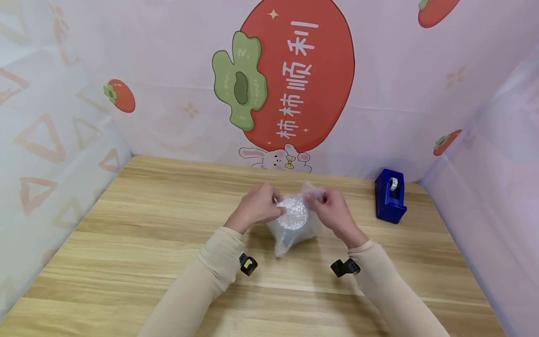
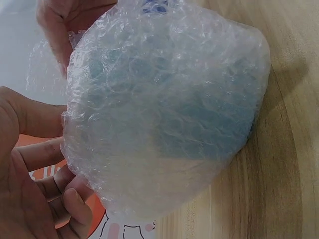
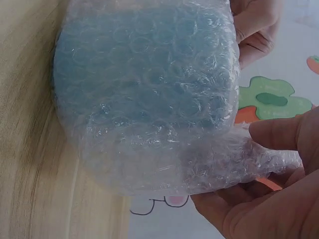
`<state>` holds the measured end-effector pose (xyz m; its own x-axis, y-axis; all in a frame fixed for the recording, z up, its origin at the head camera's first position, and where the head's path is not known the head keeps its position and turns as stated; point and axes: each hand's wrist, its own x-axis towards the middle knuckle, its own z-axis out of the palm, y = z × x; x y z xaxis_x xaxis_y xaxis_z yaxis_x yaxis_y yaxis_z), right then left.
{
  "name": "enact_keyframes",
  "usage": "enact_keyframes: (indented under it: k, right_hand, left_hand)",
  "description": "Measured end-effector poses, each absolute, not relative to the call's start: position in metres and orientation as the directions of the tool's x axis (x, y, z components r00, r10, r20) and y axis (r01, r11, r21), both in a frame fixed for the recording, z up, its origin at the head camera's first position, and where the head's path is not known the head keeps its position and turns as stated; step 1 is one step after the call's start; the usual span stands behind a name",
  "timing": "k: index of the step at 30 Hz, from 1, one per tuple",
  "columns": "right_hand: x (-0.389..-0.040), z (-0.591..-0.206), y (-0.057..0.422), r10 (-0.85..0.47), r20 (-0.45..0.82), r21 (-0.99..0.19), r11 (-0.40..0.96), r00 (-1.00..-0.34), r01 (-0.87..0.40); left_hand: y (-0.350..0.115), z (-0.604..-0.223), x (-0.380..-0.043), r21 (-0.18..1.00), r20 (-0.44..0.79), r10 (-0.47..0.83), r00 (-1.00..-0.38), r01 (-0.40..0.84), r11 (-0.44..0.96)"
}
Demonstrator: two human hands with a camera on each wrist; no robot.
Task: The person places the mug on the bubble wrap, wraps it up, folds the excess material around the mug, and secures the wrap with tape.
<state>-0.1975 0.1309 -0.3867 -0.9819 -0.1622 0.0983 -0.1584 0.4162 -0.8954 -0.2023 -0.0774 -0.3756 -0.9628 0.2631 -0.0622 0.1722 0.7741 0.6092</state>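
The blue thing inside the bubble-wrapped bundle is blurred by the cloudy layers, so its exact kind is hard to make out. The left hand sets bent fingers against the bundle's top rim; their tips are partly hidden, and I cannot tell whether they pinch a fold or only press. The right hand grasps a gathered end of the film between thumb and fingers, at the bundle's upper right side. Both sleeves are cut off by the head view's lower edge.

The bundle stands on the table, towards its back edge, where a printed cloth backdrop rises. Bare board stretches to the left of the bundle and in front of it, between the forearms. On the right, near the back corner and well apart from the hands, sits a blue tape dispenser with a whitish roll.

The wrap is clear, crinkled and glossy with round bubbles; its top looks circular, and a loose corner juts towards the person. The tabletop has a streaked, pale wood grain.
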Motion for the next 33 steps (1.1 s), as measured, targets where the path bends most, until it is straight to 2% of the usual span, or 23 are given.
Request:
enact_keyframes:
  k: [8, 14, 19, 27, 33]
  right_hand:
    - [-0.19, -0.396, 0.123, -0.235, 0.337, -0.728, 0.55, -0.912, -0.41]
    - [-0.181, -0.399, 0.12, -0.315, 0.423, -0.59, 0.616, -0.85, -0.522]
    - [-0.174, -0.403, 0.119, -0.385, 0.438, -0.479, 0.665, -0.812, -0.573]
    - [-0.168, -0.41, 0.123, -0.496, 0.467, -0.274, 0.706, -0.732, -0.653]
    - [-0.164, -0.411, 0.124, -0.565, 0.407, -0.156, 0.731, -0.718, -0.664]
  left_hand:
    - [-0.078, -0.378, -0.202, 0.647, -0.062, 0.268, -0.961, 0.166, 0.744]
    - [-0.079, -0.38, -0.202, 0.698, -0.062, 0.262, -0.963, 0.146, 0.701]
    - [-0.081, -0.383, -0.204, 0.743, -0.064, 0.267, -0.962, 0.133, 0.656]
    - [-0.09, -0.392, -0.212, 0.828, -0.051, 0.343, -0.938, 0.152, 0.54]
    - [-0.094, -0.397, -0.215, 0.852, -0.05, 0.344, -0.938, 0.14, 0.505]
